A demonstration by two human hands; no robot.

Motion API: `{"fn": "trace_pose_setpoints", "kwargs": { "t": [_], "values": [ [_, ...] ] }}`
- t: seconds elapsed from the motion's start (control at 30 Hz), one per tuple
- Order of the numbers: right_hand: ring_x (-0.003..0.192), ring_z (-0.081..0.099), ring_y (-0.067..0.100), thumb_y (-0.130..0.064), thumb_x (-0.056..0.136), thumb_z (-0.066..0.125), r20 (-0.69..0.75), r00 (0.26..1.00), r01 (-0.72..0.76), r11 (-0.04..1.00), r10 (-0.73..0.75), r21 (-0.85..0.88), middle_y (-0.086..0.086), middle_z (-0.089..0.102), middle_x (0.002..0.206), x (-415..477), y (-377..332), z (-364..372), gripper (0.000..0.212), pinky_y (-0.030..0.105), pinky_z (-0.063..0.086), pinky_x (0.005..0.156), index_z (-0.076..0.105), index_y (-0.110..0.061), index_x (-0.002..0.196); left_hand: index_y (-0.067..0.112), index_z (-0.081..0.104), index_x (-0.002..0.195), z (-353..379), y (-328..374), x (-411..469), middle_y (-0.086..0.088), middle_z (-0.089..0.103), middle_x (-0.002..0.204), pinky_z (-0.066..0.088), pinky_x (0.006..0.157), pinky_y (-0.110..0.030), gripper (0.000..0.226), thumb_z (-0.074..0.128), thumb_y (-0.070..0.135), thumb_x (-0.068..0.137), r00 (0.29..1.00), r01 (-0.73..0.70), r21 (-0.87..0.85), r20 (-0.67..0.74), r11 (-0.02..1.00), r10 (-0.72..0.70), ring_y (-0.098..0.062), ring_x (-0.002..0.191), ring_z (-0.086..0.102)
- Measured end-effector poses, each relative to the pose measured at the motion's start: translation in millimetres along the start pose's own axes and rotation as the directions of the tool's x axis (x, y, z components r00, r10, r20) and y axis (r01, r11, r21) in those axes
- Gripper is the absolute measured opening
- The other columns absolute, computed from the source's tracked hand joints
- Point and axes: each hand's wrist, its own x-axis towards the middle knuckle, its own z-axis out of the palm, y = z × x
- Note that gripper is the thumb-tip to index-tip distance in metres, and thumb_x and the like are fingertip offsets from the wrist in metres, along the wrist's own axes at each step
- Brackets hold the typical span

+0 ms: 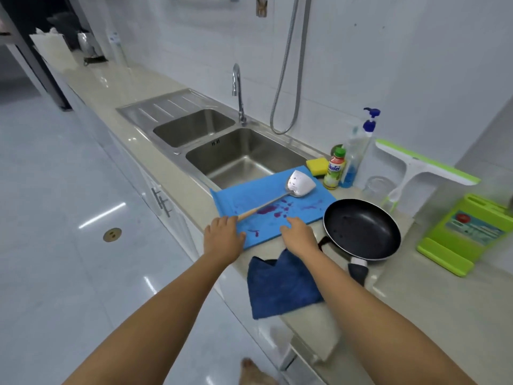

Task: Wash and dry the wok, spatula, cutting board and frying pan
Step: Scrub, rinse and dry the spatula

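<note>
"Lifting the blue plastic cutting board (pixel 249 197) with the steel-bladed, wooden-handled spatula (pixel 277 198) riding on it looks risky to me."

"Agreed. The board lies on the pale stone worktop (pixel 416 301), with its far edge reaching over the rim of the nearer basin of the stainless steel double sink (pixel 244 151). The spatula lies slantwise across it, handle end toward the near left. I'd take the spatula off first, or tip the far edge down so it slides into the basin rather than onto the floor."

"And the hands?"

"The right hand (pixel 298 234) rests on the near edge with its fingers straight and flat, gripping nothing. The left hand (pixel 223 234) covers the near left corner beside the handle end, and I cannot tell whether its fingers curl round the edge. For a stained board (purple blotches across the middle) I'd want thumbs on top and fingers underneath before it moves."

"The other pieces?"

"The round black non-stick frying pan (pixel 362 229) sits just right of the board, its handle pointing near. No wok is in view."

"Any writing?"

"The small green-capped bottle (pixel 334 170) beyond the board's far right corner carries white lettering on a dark band, seemingly Thai and too blurred to read. The green plastic board (pixel 469 232) at the far right has a printed label, equally illegible."
</note>
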Motion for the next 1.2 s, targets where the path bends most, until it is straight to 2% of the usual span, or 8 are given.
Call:
{"fn": "trace_pose_setpoints", "kwargs": {
  "t": [0.13,0.23,0.43,0.63,0.8,0.9,1.03,1.2],
  "values": [
    [0.128,0.044,0.030,-0.027,0.099,0.041,-0.053,0.994,-0.088,0.995,0.091,0.046,0.008,0.050,0.140,50.5,-20.2,17.2,0.041,0.036,0.039,0.099,0.049,-0.012,0.137,0.023,0.039,0.143,11.7,-6.7,50.1,0.000,0.045,0.143,0.027,0.108,-0.036,0.053,0.048,0.043,0.095,0.996,-0.076,0.073,0.059,0.994,0.072,-0.024,0.134,0.035],
    [0.114,0.054,0.033,-0.025,0.097,0.042,-0.090,0.983,-0.149,0.984,0.158,0.096,0.012,0.061,0.120,82.5,-30.0,26.6,0.030,0.035,0.044,0.088,0.061,-0.011,0.114,0.025,0.038,0.144,18.6,-10.9,67.6,0.002,0.045,0.143,0.027,0.107,-0.034,0.054,0.048,0.044,0.094,0.987,-0.116,0.100,0.124,0.988,0.104,-0.023,0.133,0.035],
    [0.099,0.060,0.027,-0.027,0.093,0.054,-0.171,0.932,-0.265,0.922,0.320,0.282,0.005,0.064,0.109,121.6,-44.2,41.5,0.019,0.035,0.048,0.081,0.058,-0.014,0.106,0.026,0.051,0.131,25.8,-22.7,95.5,0.005,0.058,0.123,0.033,0.092,-0.032,0.040,0.046,0.043,0.096,0.972,-0.175,0.047,0.165,0.983,0.165,-0.019,0.117,0.048],
    [0.083,0.059,0.024,-0.026,0.087,0.061,-0.245,0.863,-0.319,0.853,0.441,0.414,0.003,0.064,0.093,142.3,-54.9,56.3,0.016,0.032,0.044,0.070,0.055,-0.014,0.096,0.020,0.065,0.097,21.9,-31.1,123.8,0.001,0.065,0.088,0.047,0.072,-0.036,0.021,0.048,0.030,0.090,0.947,-0.167,-0.236,0.230,0.957,0.222,-0.019,0.087,0.057],
    [0.084,0.066,0.022,-0.040,0.078,0.068,-0.269,0.832,-0.216,0.730,0.485,0.648,0.000,0.070,0.088,171.3,-90.4,75.8,0.030,0.041,0.054,0.081,0.056,-0.022,0.098,0.026,0.060,0.082,13.2,-68.1,158.3,0.008,0.056,0.070,0.031,0.054,-0.025,0.006,0.055,0.028,0.085,0.956,-0.135,-0.459,0.171,0.878,0.237,-0.010,0.069,0.053],
    [0.067,0.065,0.017,-0.024,0.092,0.061,-0.215,0.870,-0.141,0.642,0.444,0.753,0.003,0.067,0.078,200.4,-124.2,87.0,0.010,0.032,0.055,0.069,0.059,-0.015,0.092,0.026,0.062,0.085,4.6,-92.3,193.3,0.009,0.054,0.066,0.031,0.054,-0.025,0.006,0.057,0.027,0.085,0.954,-0.140,-0.519,0.157,0.843,0.255,-0.010,0.067,0.052],
    [0.062,0.060,0.018,-0.012,0.099,0.051,-0.111,0.887,-0.112,0.442,0.448,0.890,0.009,0.060,0.074,245.3,-181.0,105.3,0.013,0.021,0.054,0.049,0.055,-0.009,0.086,0.024,0.065,0.091,-14.1,-135.9,254.5,0.006,0.060,0.070,0.042,0.057,-0.030,0.009,0.058,0.029,0.087,0.946,-0.172,-0.525,0.150,0.834,0.289,-0.013,0.071,0.056],
    [0.063,0.059,0.022,-0.012,0.099,0.049,-0.120,0.866,-0.132,0.454,0.485,0.881,0.015,0.061,0.079,304.2,-233.6,134.4,0.020,0.022,0.047,0.044,0.055,-0.009,0.079,0.029,0.060,0.109,-37.5,-187.9,332.2,0.009,0.060,0.090,0.039,0.061,-0.025,0.023,0.060,0.042,0.090,0.870,-0.240,-0.476,0.280,0.846,0.405,-0.009,0.079,0.056]
  ]
}}
